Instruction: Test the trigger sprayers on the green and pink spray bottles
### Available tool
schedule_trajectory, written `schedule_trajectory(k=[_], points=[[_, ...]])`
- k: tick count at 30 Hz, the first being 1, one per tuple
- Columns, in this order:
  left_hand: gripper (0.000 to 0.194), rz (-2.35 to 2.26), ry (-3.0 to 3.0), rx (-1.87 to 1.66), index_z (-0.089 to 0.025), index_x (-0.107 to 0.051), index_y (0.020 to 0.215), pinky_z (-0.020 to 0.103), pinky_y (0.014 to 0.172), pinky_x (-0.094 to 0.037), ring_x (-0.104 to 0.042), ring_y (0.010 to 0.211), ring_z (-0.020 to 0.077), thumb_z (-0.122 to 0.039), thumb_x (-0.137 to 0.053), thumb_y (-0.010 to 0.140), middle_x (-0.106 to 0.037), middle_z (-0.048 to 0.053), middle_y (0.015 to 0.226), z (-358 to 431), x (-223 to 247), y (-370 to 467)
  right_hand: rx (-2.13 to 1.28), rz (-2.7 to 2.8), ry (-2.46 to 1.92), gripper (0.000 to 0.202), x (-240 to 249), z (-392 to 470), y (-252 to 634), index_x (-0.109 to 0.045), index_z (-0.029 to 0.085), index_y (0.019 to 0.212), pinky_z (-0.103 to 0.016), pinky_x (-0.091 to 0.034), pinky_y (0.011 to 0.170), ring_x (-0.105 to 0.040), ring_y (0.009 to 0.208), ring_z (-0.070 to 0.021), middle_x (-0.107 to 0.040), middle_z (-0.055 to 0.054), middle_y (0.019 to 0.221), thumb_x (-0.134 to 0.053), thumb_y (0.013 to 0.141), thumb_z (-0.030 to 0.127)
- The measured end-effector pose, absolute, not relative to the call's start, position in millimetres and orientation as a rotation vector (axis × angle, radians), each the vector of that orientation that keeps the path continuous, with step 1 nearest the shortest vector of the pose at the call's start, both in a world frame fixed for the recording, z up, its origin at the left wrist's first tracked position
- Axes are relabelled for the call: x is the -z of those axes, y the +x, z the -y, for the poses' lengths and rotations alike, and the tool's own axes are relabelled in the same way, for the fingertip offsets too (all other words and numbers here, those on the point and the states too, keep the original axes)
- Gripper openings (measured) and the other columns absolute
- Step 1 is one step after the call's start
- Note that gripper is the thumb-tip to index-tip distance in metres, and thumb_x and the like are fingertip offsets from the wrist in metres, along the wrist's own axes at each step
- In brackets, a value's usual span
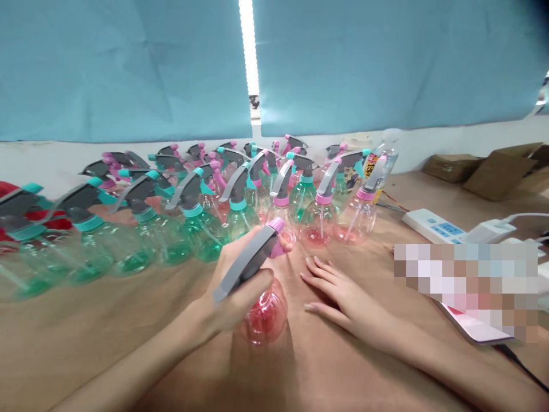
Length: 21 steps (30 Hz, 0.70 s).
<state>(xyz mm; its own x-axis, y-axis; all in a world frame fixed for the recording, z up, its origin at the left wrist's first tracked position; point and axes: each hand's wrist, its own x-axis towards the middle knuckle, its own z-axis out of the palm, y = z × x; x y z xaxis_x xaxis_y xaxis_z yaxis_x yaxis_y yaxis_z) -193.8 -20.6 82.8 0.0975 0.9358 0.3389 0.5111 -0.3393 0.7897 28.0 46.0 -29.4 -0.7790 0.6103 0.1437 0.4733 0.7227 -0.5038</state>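
Observation:
My left hand is closed round the neck of a spray bottle with a clear pink body and a grey trigger head tipped in pink. The bottle's collar is hidden by my fingers. To its right, my right hand lies flat on the brown table, fingers spread, holding nothing. Just beyond both hands stand more spray bottles: pink ones such as the pink-collared bottle, and green ones such as the teal-collared bottle.
Several rows of spray bottles fill the back left. A labelled clear drink bottle stands behind them. On the right are a white power strip with a plugged-in charger, a partly blurred phone-like device and cardboard boxes.

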Motion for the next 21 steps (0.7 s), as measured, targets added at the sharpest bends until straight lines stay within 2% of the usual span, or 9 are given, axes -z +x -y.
schedule_trajectory(k=[2,5,7,11,15,18,21], points=[[0.037,-1.386,1.876,-1.206,-0.021,-0.064,0.104,0.033,0.065,-0.051,-0.058,0.063,0.0184,-0.018,-0.049,0.070,-0.062,0.000,0.071,20.4,-81.1,-193.9,-0.642,2.648,-0.856,0.061,28.3,-45.8,27.8,-0.044,0.020,0.143,-0.058,-0.024,0.115,-0.025,0.143,-0.0320,-0.035,-0.012,0.152,-0.046,0.094,0.055],[0.042,-1.349,1.819,-1.225,-0.023,-0.062,0.108,0.033,0.073,-0.052,-0.063,0.076,0.0203,-0.014,-0.049,0.069,-0.065,0.001,0.079,20.9,-80.4,-192.5,-0.623,2.666,-0.837,0.061,28.2,-46.2,28.9,-0.042,0.020,0.145,-0.057,-0.024,0.115,-0.025,0.144,-0.0313,-0.035,-0.011,0.152,-0.046,0.094,0.055],[0.041,-1.329,1.793,-1.217,-0.023,-0.061,0.108,0.032,0.072,-0.051,-0.063,0.080,0.0205,-0.014,-0.049,0.069,-0.065,0.001,0.082,21.9,-81.0,-191.3,-0.614,2.666,-0.811,0.061,28.5,-46.7,30.0,-0.040,0.023,0.146,-0.056,-0.024,0.116,-0.024,0.144,-0.0309,-0.035,-0.010,0.153,-0.047,0.094,0.054],[0.025,-1.363,1.797,-1.204,-0.021,-0.060,0.093,0.031,0.060,-0.050,-0.059,0.063,0.0188,-0.018,-0.052,0.070,-0.061,0.000,0.071,23.4,-81.7,-191.0,-0.596,2.679,-0.810,0.060,28.4,-47.0,31.0,-0.039,0.024,0.147,-0.055,-0.024,0.116,-0.024,0.144,-0.0305,-0.035,-0.009,0.153,-0.046,0.095,0.053],[0.014,-1.385,1.810,-1.177,-0.022,-0.056,0.085,0.030,0.055,-0.048,-0.057,0.058,0.0181,-0.020,-0.053,0.071,-0.060,-0.001,0.065,22.3,-81.3,-192.4,-0.587,2.674,-0.810,0.060,29.1,-46.7,30.9,-0.038,0.025,0.147,-0.055,-0.025,0.116,-0.025,0.144,-0.0305,-0.035,-0.009,0.153,-0.047,0.095,0.052],[0.019,-1.342,1.852,-1.180,-0.021,-0.058,0.089,0.031,0.061,-0.051,-0.061,0.064,0.0183,-0.019,-0.053,0.071,-0.068,0.003,0.080,20.3,-81.8,-193.0,-0.591,2.662,-0.795,0.060,30.1,-46.8,31.1,-0.037,0.026,0.147,-0.055,-0.025,0.116,-0.025,0.143,-0.0303,-0.036,-0.008,0.153,-0.048,0.094,0.052],[0.035,-1.269,1.871,-1.163,-0.020,-0.062,0.104,0.033,0.075,-0.054,-0.066,0.091,0.0233,-0.017,-0.051,0.071,-0.068,0.008,0.112,18.2,-83.1,-193.3,-0.589,2.667,-0.803,0.059,30.0,-46.5,31.4,-0.037,0.027,0.147,-0.055,-0.025,0.116,-0.025,0.144,-0.0301,-0.036,-0.007,0.153,-0.048,0.094,0.052]])
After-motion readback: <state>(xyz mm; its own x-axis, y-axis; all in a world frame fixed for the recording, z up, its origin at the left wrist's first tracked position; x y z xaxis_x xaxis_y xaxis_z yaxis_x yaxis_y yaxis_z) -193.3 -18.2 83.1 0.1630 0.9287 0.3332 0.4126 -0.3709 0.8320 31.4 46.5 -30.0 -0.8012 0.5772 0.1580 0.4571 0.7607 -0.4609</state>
